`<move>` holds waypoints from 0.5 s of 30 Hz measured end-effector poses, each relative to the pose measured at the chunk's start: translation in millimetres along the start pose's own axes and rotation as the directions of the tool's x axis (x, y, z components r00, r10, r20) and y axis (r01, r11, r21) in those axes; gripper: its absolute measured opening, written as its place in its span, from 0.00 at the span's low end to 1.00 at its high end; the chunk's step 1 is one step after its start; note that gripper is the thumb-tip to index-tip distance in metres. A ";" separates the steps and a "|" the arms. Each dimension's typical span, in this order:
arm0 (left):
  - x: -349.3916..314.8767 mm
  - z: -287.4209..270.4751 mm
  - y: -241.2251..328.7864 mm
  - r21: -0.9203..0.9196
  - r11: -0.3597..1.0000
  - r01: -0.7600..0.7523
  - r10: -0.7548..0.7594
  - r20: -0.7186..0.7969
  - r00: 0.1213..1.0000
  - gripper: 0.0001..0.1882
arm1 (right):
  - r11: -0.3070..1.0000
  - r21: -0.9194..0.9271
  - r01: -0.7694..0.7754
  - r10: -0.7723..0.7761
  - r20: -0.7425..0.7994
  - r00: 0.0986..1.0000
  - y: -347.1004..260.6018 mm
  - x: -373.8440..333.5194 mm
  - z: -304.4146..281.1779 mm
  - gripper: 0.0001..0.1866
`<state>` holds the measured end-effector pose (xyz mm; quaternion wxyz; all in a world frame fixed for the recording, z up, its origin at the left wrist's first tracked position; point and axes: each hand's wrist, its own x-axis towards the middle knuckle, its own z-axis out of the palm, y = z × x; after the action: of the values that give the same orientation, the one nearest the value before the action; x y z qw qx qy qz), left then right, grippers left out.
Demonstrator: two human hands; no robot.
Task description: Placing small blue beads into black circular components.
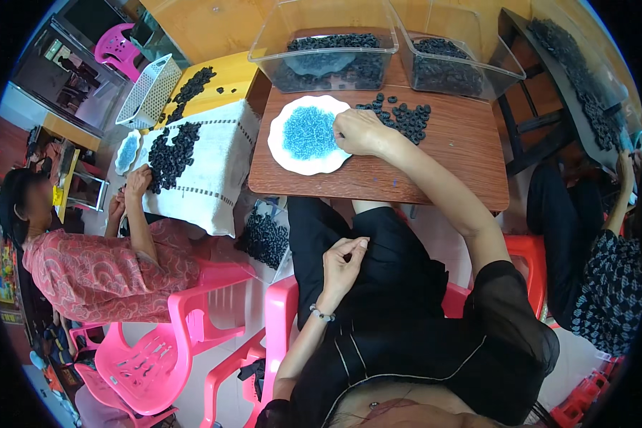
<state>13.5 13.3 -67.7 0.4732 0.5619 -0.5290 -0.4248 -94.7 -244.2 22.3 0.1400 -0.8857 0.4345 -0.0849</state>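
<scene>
Brown wooden table (435, 167) carries a white scalloped plate (282, 153) of small blue beads (308, 133) and a loose heap of black rubber rings (404, 116). I see my right hand (360, 132) curled at the plate's edge, fingers bent; whether it pinches a bead I cannot tell. My left hand (342, 260) waits over the lap, fingertips pinched together, apparently empty. I judge this a picking step; next needs a fine pinch.

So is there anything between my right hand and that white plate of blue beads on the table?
Nothing visible. The right hand already rests at the right rim of the white plate, beside the blue beads. The small pile of black rings lies behind the hand, not between it and the plate.
</scene>
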 end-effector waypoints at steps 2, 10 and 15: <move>1.6 -1.3 2.0 0.004 1.000 0.013 -0.013 0.000 1.000 0.09 | 1.000 0.020 0.016 -0.016 -0.002 1.000 2.9 1.1 2.4 0.06; 10.5 -6.9 -0.2 -0.005 1.000 0.014 -0.014 -0.038 0.999 0.08 | 0.988 0.138 0.067 -0.061 -0.049 0.997 15.6 -4.7 9.0 0.07; 13.2 -2.7 2.1 -0.004 1.000 0.012 -0.012 -0.013 1.000 0.08 | 0.979 0.186 0.077 -0.062 -0.086 0.994 17.9 -7.5 14.4 0.08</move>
<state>16.8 0.3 -64.8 0.4751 0.5670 -0.5215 -0.4251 -108.7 -246.2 2.7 0.2032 -0.8788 0.3986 -0.1659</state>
